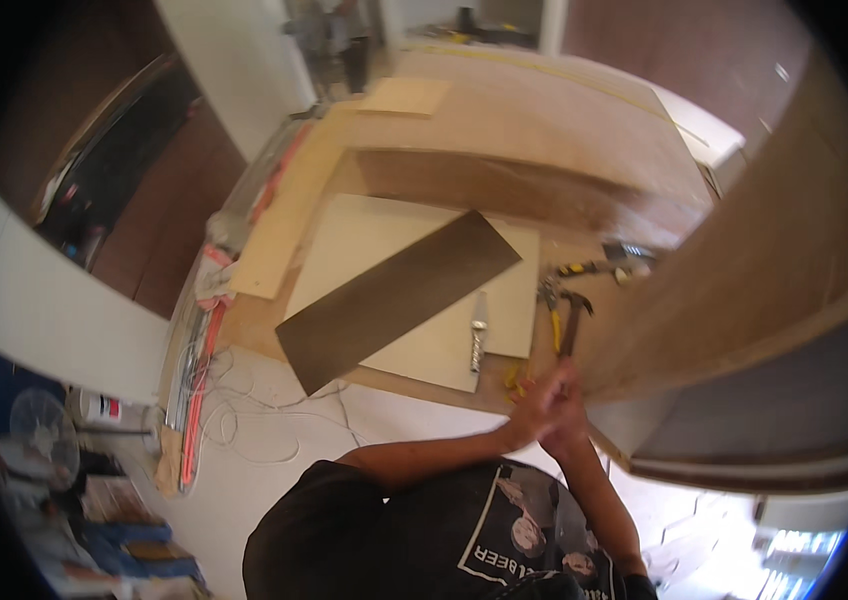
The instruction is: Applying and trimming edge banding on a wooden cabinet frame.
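Note:
A claw hammer (pixel 572 325) with a dark handle points away from me, its head beside yellow-handled pliers (pixel 554 318). My right hand (pixel 570 418) is closed around the lower end of its handle. Pressed against that hand is my left hand (pixel 534 412), its fingers closed; what they grip is hidden. To the left lies a long dark brown board (pixel 399 300), slanting across a cream panel (pixel 504 325). A scraper-like tool (pixel 479 340) with a patterned handle rests on the panel near the board.
A black-and-yellow tool (pixel 584 268) lies beyond the hammer. At right stands a large curved-looking wooden panel (pixel 744 240). Loose cable (pixel 244 430) trails over the floor at left, near red and silver strips (pixel 194 400) and a fan (pixel 39 440). A pale plank (pixel 284 240) borders the work surface.

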Action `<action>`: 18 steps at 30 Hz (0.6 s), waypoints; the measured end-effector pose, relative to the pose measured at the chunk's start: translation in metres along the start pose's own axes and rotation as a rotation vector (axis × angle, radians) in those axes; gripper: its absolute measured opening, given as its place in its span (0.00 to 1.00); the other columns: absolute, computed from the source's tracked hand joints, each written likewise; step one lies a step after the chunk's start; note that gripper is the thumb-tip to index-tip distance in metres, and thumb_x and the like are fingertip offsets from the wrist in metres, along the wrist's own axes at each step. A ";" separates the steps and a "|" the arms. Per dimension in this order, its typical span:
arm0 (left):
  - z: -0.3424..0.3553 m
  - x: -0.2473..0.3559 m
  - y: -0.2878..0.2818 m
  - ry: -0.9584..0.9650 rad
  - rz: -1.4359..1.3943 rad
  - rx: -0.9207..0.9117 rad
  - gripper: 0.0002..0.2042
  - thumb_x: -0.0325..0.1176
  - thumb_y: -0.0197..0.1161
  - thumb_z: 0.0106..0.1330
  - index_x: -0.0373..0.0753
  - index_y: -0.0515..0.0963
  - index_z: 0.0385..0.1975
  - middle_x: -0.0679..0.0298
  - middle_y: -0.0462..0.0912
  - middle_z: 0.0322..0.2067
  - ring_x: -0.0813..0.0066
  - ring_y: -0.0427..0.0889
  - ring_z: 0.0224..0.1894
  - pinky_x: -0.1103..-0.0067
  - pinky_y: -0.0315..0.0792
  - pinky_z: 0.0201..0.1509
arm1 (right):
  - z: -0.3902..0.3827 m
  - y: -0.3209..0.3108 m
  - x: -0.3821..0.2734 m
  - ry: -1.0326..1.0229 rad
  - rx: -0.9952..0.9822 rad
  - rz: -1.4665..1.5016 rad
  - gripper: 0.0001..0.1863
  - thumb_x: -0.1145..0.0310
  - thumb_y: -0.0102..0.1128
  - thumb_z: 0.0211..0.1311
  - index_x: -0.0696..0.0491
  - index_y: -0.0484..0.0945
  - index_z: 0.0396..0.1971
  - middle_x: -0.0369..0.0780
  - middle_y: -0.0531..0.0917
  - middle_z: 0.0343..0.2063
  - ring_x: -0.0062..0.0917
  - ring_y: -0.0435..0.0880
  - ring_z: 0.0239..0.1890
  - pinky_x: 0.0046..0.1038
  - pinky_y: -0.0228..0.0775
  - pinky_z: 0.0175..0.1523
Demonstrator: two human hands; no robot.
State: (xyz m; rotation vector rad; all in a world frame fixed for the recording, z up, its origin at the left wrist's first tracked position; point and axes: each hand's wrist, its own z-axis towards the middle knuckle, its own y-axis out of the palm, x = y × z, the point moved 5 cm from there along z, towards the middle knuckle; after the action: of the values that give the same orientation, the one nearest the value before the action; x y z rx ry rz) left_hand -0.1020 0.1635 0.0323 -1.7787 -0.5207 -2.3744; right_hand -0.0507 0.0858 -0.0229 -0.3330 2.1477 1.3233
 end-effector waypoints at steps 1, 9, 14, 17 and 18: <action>-0.001 -0.006 0.012 -0.036 0.025 -0.116 0.43 0.56 0.62 0.70 0.33 0.54 0.75 0.46 0.51 0.76 0.55 0.48 0.79 0.62 0.44 0.79 | 0.011 -0.004 -0.003 -0.034 -0.055 0.138 0.42 0.27 0.34 0.71 0.46 0.62 0.69 0.46 0.70 0.67 0.50 0.72 0.66 0.53 0.73 0.58; 0.001 0.055 -0.010 0.249 0.387 0.214 0.46 0.62 0.58 0.69 0.31 0.53 0.75 0.42 0.42 0.78 0.47 0.47 0.79 0.58 0.46 0.78 | 0.018 0.062 -0.013 -0.246 -0.193 -0.222 0.47 0.26 0.30 0.71 0.38 0.39 0.80 0.41 0.46 0.79 0.46 0.58 0.75 0.51 0.63 0.69; -0.004 0.073 -0.036 0.203 0.352 0.383 0.48 0.64 0.57 0.68 0.32 0.51 0.76 0.42 0.38 0.78 0.46 0.32 0.81 0.58 0.37 0.80 | 0.025 0.081 -0.001 -0.220 -0.236 -0.383 0.40 0.37 0.31 0.78 0.50 0.50 0.77 0.42 0.60 0.74 0.34 0.61 0.75 0.43 0.57 0.74; -0.010 0.083 -0.056 0.216 0.358 0.496 0.45 0.59 0.58 0.69 0.35 0.50 0.77 0.43 0.39 0.79 0.48 0.33 0.81 0.61 0.37 0.80 | 0.028 0.080 0.013 0.038 -0.380 -0.410 0.43 0.35 0.30 0.78 0.52 0.43 0.78 0.40 0.53 0.77 0.27 0.56 0.77 0.34 0.52 0.77; -0.014 0.082 -0.065 0.199 0.414 0.562 0.45 0.57 0.58 0.69 0.36 0.49 0.77 0.44 0.40 0.79 0.49 0.34 0.81 0.61 0.37 0.80 | 0.026 0.087 0.015 0.097 -0.385 -0.446 0.42 0.37 0.30 0.78 0.51 0.43 0.78 0.39 0.52 0.78 0.27 0.52 0.78 0.33 0.46 0.80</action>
State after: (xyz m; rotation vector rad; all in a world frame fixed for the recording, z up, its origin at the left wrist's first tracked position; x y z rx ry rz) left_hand -0.1587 0.2280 0.0939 -1.2439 -0.6372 -1.8534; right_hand -0.0966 0.1510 0.0225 -0.9853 1.7367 1.4593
